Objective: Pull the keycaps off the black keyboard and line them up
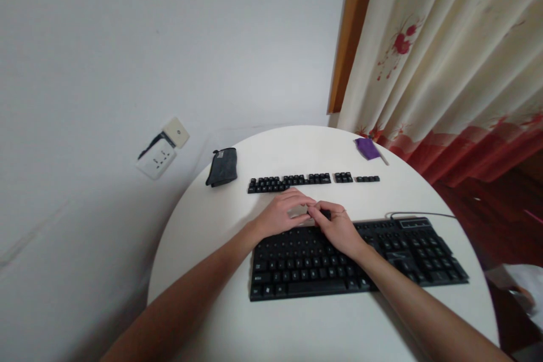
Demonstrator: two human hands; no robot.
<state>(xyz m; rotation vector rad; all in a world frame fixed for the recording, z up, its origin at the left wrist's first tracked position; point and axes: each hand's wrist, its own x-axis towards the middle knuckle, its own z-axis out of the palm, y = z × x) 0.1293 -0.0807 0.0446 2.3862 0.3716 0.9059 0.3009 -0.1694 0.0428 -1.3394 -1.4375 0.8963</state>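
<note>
My left hand (286,210) is above the upper left part of a black keyboard (314,274). Its fingers and thumb curve into a ring, and the tips meet those of my right hand (337,226). What lies between the left fingertips, if anything, is hidden. My right hand is closed over the keyboard's upper middle, with a small black keycap (326,214) showing between thumb and fingers. Most lower keys are on the keyboard, while the upper left area shows bare key posts. Behind my hands, loose black keycaps (319,179) lie in rows on the white table.
A dark zip pouch (223,167) lies at the table's left rear. At the right rear is a purple cloth (367,149) with a pale stick. The keyboard cable (424,214) runs off the right edge. A wall with sockets (156,159) borders the left; a curtain (445,68) hangs at right.
</note>
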